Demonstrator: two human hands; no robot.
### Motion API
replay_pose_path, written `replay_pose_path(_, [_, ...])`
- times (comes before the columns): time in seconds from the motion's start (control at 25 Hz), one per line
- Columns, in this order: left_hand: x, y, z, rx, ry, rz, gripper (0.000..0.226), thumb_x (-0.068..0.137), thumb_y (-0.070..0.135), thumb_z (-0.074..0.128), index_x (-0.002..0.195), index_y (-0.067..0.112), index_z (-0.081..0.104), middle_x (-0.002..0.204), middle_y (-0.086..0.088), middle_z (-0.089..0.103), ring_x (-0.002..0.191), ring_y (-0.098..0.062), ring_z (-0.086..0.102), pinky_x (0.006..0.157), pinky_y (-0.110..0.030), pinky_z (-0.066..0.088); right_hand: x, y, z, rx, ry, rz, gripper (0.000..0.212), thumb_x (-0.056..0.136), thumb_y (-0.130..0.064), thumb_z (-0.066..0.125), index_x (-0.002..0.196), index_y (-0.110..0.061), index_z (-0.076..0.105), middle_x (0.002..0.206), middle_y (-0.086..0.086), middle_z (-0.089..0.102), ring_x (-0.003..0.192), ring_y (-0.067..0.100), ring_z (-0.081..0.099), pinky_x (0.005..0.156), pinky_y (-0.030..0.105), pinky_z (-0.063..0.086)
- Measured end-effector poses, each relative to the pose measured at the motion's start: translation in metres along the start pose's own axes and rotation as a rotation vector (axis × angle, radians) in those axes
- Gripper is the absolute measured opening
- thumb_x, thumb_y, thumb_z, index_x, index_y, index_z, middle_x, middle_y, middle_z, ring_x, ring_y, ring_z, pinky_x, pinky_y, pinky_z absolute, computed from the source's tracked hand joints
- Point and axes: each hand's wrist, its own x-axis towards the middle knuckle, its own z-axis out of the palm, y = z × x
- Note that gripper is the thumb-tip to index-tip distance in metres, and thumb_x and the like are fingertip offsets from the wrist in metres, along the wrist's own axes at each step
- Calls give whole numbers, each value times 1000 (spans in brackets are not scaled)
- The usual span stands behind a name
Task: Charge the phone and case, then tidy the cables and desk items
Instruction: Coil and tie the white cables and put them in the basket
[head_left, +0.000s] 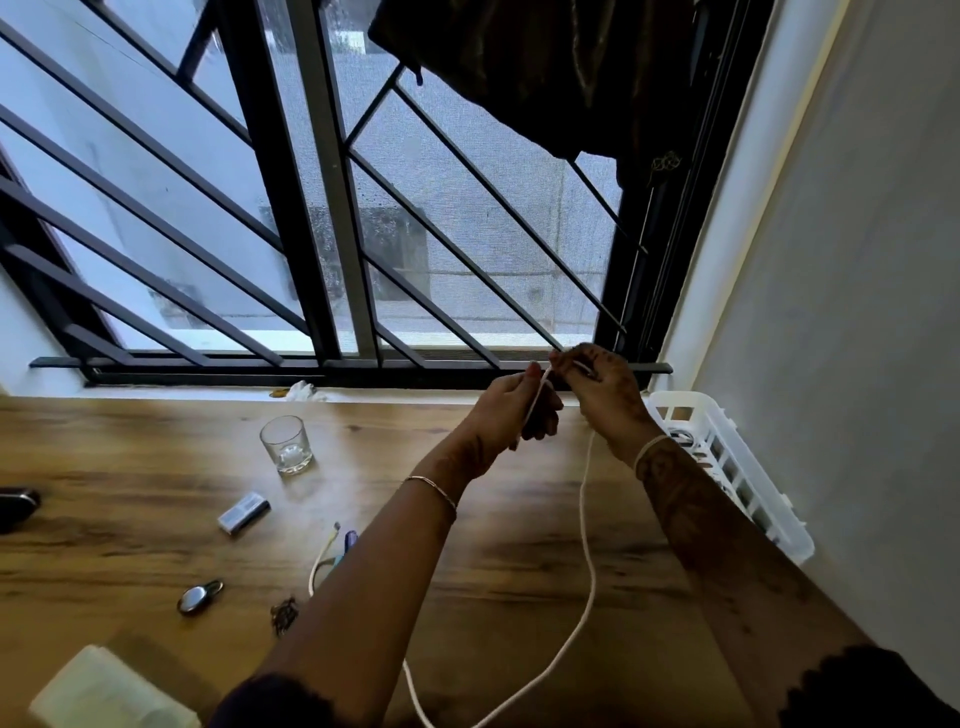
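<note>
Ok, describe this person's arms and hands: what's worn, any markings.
The left sleeve and right sleeve are dark with scalloped edges, ending near the elbows. The left wrist has a thin metal bangle; the right wrist has a pale thin band. Henna-like patterns mark the left forearm, right forearm and right hand.

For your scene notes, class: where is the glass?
In the head view, the glass stands on the desk, left of the left hand, just beyond a small grey box.

Barred window (332, 208) (daylit), wooden desk (130, 457)
</note>
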Motion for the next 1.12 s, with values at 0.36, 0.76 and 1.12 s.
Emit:
replay_pose_path(0.36, [2,18,1,-734,-86,-75,40,99,9,30,99,-8,67,82,-13,69,71,-18,67,75,-26,55,12,11,4,-21,119,16,10,87,-17,64,80,-12,68,75,2,68,72,5,65,66,19,52])
replay_pose_path(0.76, [10,0,-9,-437,246,-92,33,100,25,44,79,3,56,48,-5,60,43,-18,61,45,-21,49,-2,9,-2,-187,126,-169,26,97,-26,49,82,-10,62,78,7,63,75,18,59,67,18,44])
replay_pose_path(1.12, [6,-12,-12,-286,117,-166,43,100,38,41,86,5,64,56,0,42,47,-9,34,49,-21,28,-3,-10,12,-287,0,-369,24,97,-25,48,84,-11,63,77,7,66,72,22,63,68,41,53])
